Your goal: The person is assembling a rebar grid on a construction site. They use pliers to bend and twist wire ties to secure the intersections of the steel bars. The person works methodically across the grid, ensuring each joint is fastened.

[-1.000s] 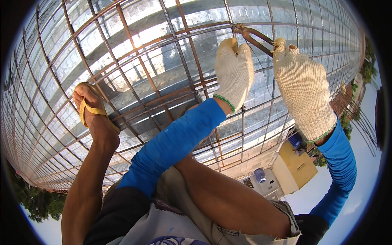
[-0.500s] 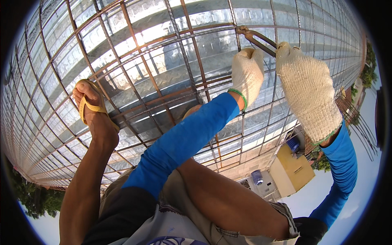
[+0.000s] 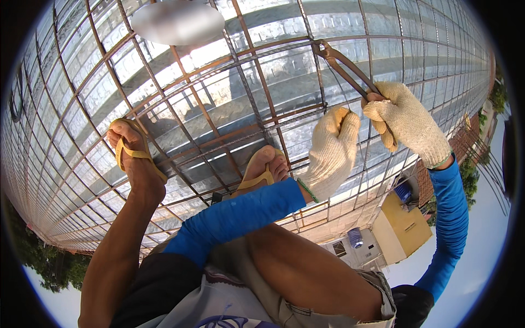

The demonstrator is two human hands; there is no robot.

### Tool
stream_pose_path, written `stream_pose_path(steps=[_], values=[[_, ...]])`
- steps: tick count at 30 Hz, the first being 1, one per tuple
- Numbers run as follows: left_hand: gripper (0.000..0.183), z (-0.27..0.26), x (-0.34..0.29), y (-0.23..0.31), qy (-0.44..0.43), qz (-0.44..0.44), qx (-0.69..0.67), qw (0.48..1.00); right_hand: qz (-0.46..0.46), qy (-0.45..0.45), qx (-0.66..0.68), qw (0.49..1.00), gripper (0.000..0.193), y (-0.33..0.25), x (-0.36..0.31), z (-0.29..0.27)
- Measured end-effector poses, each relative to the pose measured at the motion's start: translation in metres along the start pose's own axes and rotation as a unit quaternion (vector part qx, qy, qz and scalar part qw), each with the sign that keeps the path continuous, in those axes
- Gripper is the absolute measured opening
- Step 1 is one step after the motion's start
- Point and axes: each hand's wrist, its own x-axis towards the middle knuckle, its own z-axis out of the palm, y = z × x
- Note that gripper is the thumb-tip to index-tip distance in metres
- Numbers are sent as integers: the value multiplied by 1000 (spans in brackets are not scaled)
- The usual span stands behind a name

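My right hand (image 3: 407,123), in a cream knitted glove, grips the handles of rusty pincers (image 3: 347,68). The pincers' jaws meet a crossing of the rebar mesh (image 3: 210,74). Lower and to the left, my left hand (image 3: 331,153), gloved alike, is closed with thumb and fingertips together. A thin tie wire (image 3: 340,87) runs from near the jaws down to those fingertips; its end inside the glove is hidden. Both hands are above the mesh, apart from each other.
Corrugated metal decking (image 3: 202,120) lies beneath the bars. My feet, in yellow flip-flops (image 3: 128,152), stand on the mesh to the left of my hands. Beyond the edge, far below, are a yellow structure (image 3: 402,227) and a blue drum (image 3: 355,238). Loose bars (image 3: 489,175) jut out at right.
My left hand has moved down, away from the pincers' jaws. The right hand has shifted down and right along the handles, its fingers now showing. My right foot has come into fuller view.
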Motion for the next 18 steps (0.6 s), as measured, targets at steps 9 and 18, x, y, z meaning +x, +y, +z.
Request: stream_pose_path(steps=[9, 18], values=[[23, -2, -22, -12, -82, -2, 153, 985, -84, 0, 51, 995, 25, 40, 9, 2], [32, -4, -48, -16, -124, -62, 281, 950, -108, 17, 69, 992, 23, 32, -15, 4]])
